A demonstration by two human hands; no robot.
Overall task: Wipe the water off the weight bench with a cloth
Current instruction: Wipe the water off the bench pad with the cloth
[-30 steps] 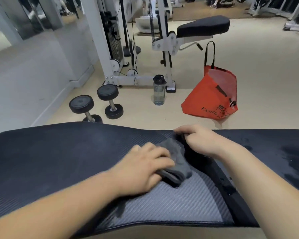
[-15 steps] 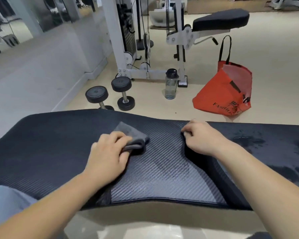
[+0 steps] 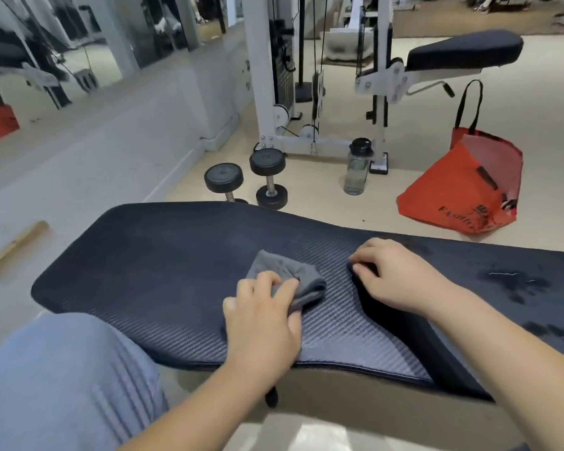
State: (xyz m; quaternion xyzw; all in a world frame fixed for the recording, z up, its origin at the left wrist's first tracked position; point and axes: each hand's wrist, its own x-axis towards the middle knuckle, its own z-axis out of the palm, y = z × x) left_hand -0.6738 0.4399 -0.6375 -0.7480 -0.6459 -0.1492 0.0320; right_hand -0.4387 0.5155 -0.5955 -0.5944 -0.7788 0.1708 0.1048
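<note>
Mid-frame, the left hand point(image 3: 261, 320) grips the grey cloth point(image 3: 287, 273) with curled fingers on the weight bench point(image 3: 144, 255), the right hand point(image 3: 401, 276) hooking curled fingers over its pad edge, water patches point(image 3: 515, 283) farther right.

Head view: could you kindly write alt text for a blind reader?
A person's left hand holds a grey cloth on a black weight bench while the right hand grips its pad edge. Wet patches show at right; dumbbells, a water bottle and a red bag sit on the floor beyond.

Crumpled grey cloth point(image 3: 287, 276), on black weight bench point(image 3: 163, 255) (water patches point(image 3: 515, 281) rightward)
</note>
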